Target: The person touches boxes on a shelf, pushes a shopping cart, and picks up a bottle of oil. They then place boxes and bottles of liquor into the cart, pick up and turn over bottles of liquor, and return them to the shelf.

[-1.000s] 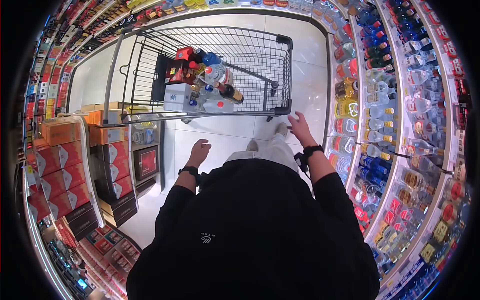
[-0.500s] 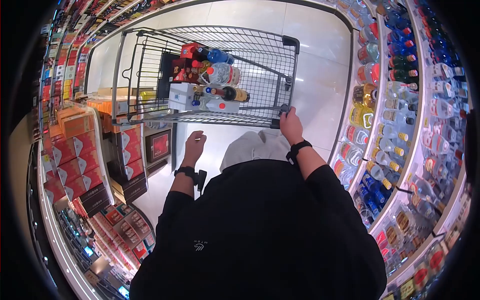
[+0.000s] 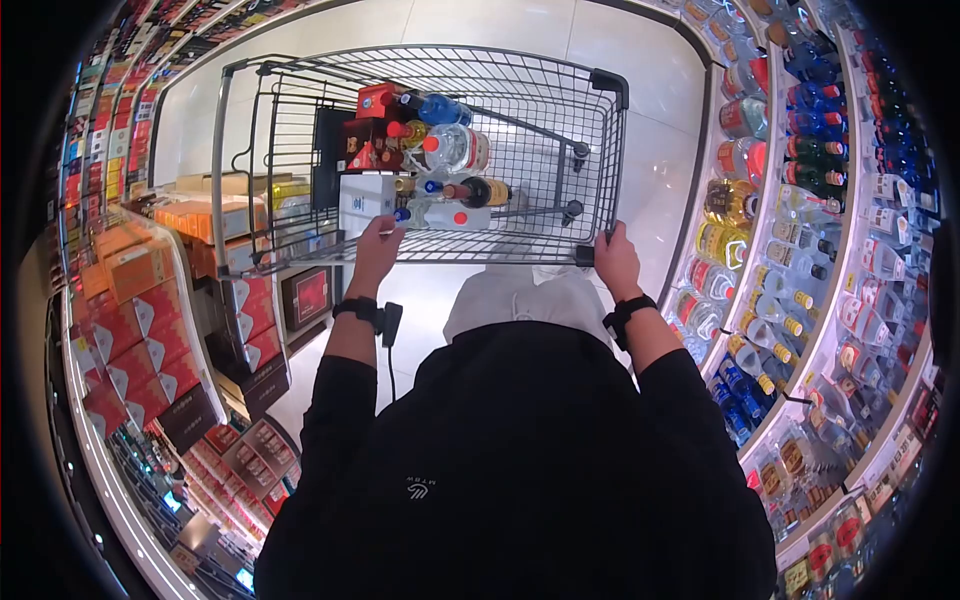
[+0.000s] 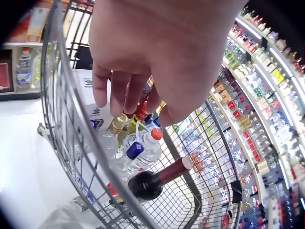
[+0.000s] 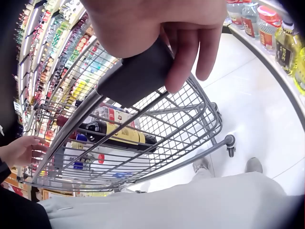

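Observation:
A wire shopping cart [image 3: 612, 88] stands sideways in front of me. My right hand [image 3: 617, 258] grips its near right corner; in the right wrist view the fingers curl over the black corner piece [image 5: 138, 74]. My left hand [image 3: 377, 248] is over the near rim, by a white box [image 3: 366, 195]. In the left wrist view its fingers hang loosely above the goods, holding nothing. Inside the cart lie a dark wine bottle [image 3: 485, 191], a large clear jug with a red cap [image 3: 460, 150], a blue bottle [image 3: 443, 109] and red boxes [image 3: 378, 100].
Shelves of bottles [image 3: 730, 205] line the right side. On the left, stacked red cartons [image 3: 155, 310] and orange boxes [image 3: 140, 270] stand close to the cart's end. Pale floor tiles [image 3: 650, 110] run beyond the cart.
My right hand has come onto the cart's near right corner and grips it. My left hand has reached forward over the near rim. The cart sits slightly further right in view.

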Action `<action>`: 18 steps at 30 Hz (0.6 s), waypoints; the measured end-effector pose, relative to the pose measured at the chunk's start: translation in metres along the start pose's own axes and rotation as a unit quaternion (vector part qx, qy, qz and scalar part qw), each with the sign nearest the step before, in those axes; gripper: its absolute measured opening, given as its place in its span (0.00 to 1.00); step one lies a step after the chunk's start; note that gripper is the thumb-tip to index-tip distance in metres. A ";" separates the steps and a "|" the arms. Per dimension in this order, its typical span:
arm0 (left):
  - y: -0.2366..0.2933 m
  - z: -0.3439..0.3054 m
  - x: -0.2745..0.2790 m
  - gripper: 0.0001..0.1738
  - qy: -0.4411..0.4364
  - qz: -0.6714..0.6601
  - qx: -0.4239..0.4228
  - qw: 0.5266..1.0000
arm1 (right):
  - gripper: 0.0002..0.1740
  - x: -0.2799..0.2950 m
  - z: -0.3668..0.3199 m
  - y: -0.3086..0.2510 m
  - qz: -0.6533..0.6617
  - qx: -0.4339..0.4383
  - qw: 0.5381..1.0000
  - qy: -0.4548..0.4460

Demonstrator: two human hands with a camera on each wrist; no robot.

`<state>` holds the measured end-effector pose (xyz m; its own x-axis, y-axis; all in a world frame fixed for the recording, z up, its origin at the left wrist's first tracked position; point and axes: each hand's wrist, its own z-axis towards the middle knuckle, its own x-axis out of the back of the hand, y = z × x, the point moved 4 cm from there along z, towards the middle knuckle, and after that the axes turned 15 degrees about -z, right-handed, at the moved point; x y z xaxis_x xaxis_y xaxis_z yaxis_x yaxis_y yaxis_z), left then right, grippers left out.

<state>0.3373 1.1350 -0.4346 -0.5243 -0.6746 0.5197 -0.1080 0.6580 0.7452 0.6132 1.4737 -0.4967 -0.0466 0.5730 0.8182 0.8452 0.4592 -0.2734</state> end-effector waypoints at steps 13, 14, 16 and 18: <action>0.042 0.162 -0.042 0.24 -0.159 0.056 -0.069 0.983 | 0.27 0.034 0.040 -0.016 -0.045 -0.135 0.989 0.030; 0.046 0.165 -0.051 0.26 -0.175 0.072 -0.085 0.978 | 0.29 0.036 0.041 -0.017 -0.031 -0.159 0.986 0.036; 0.064 0.162 -0.064 0.28 -0.193 0.085 -0.100 0.972 | 0.30 0.040 0.040 -0.025 -0.018 -0.176 0.983 0.057; 0.072 0.147 -0.077 0.37 -0.279 0.020 -0.061 0.958 | 0.33 0.042 0.038 -0.030 0.042 -0.185 0.979 0.080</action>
<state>0.2456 1.2837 -0.4820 -0.8997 -0.3428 0.2702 0.0041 0.6123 0.7906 0.5654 1.5093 -0.4732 0.0897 0.4714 0.8773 0.9789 0.1208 -0.1650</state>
